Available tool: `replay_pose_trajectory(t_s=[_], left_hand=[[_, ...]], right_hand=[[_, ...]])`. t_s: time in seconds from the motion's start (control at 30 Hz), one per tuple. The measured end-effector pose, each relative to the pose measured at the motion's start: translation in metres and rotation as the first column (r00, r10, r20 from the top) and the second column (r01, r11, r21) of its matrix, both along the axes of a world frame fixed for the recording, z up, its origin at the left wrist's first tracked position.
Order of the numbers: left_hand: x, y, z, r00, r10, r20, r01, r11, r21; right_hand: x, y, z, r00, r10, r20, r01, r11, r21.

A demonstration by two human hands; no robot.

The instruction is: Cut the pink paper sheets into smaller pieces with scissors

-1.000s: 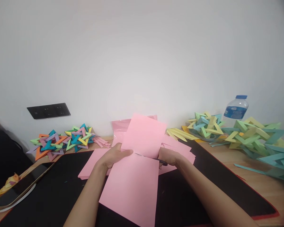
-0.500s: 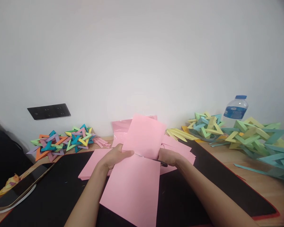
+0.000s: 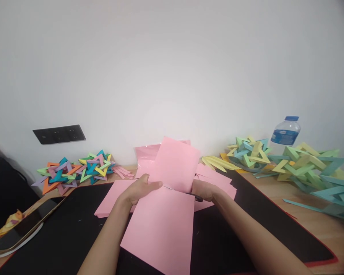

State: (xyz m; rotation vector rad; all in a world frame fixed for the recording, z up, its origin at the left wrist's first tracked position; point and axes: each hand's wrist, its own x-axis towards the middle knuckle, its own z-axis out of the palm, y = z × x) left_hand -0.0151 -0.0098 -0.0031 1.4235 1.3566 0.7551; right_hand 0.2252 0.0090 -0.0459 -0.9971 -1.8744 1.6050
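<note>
My left hand (image 3: 142, 189) pinches the left edge of a pink sheet (image 3: 162, 229), thumb on top. My right hand (image 3: 203, 190) is closed on scissors (image 3: 197, 197), whose dark handle shows below the fingers. The blades lie across the sheet, mostly covered by its upper part (image 3: 176, 164), and a bit of metal shows near my left thumb. The cut runs in from the right, and the upper part stands tilted above the lower one. Behind my hands lie a pink paper stack (image 3: 111, 200) and more pink pieces (image 3: 218, 182).
A black mat (image 3: 65, 229) covers the wooden table. Folded paper stars (image 3: 60, 175) stand at the left, more stars (image 3: 306, 164) at the right with a bottle (image 3: 286, 131) behind. Yellow strips (image 3: 220, 163) lie near the wall. A tablet-like device (image 3: 25, 227) is at far left.
The upper part of the pink sheet has shifted slightly, its right corner a little further left. Both hands are almost where they were.
</note>
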Motion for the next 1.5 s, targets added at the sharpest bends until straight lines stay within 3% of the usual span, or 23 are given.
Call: replay_pose_trajectory(t_s=[0.2, 0.6, 0.73, 0.87, 1.03, 1.13, 1.2, 1.33, 1.4, 1.5], left_hand=[[0.004, -0.001, 0.006, 1.000, 0.008, 0.025, -0.006, 0.995, -0.097], [0.010, -0.008, 0.012, 0.996, 0.088, 0.006, -0.087, 0.995, -0.056], [0.007, -0.006, 0.008, 0.993, 0.121, 0.014, -0.121, 0.992, -0.035], [0.001, 0.000, 0.000, 0.986, 0.076, 0.150, -0.075, 0.997, -0.018], [0.000, 0.002, 0.004, 0.944, -0.003, 0.330, -0.016, 0.998, 0.055], [0.005, 0.003, 0.011, 0.896, 0.025, 0.444, -0.082, 0.991, 0.109], [0.010, 0.005, 0.013, 0.839, 0.110, 0.533, -0.217, 0.966, 0.142], [0.017, 0.013, 0.012, 0.633, 0.302, 0.713, -0.534, 0.837, 0.119], [0.018, 0.016, 0.012, 0.537, 0.313, 0.783, -0.598, 0.797, 0.091], [0.019, 0.017, 0.015, 0.466, 0.262, 0.845, -0.601, 0.795, 0.085]], right_hand=[[-0.001, -0.007, 0.010, 0.999, -0.030, 0.035, 0.031, 0.999, -0.040], [-0.001, -0.006, 0.009, 0.998, -0.051, 0.049, 0.053, 0.998, -0.039], [0.000, -0.005, 0.005, 0.995, -0.075, 0.061, 0.077, 0.996, -0.035], [0.001, -0.005, 0.006, 0.998, -0.053, 0.045, 0.053, 0.999, 0.001], [0.002, -0.003, 0.010, 0.990, 0.125, -0.065, -0.123, 0.992, 0.025], [0.001, -0.001, 0.009, 0.995, 0.073, -0.071, -0.074, 0.997, -0.003], [-0.001, 0.000, 0.007, 0.994, -0.014, -0.111, 0.014, 1.000, -0.003], [-0.004, 0.003, 0.003, 0.940, -0.206, -0.272, 0.196, 0.978, -0.064], [-0.005, 0.006, 0.002, 0.896, -0.262, -0.359, 0.223, 0.964, -0.147], [-0.004, 0.008, 0.002, 0.852, -0.297, -0.432, 0.205, 0.947, -0.248]])
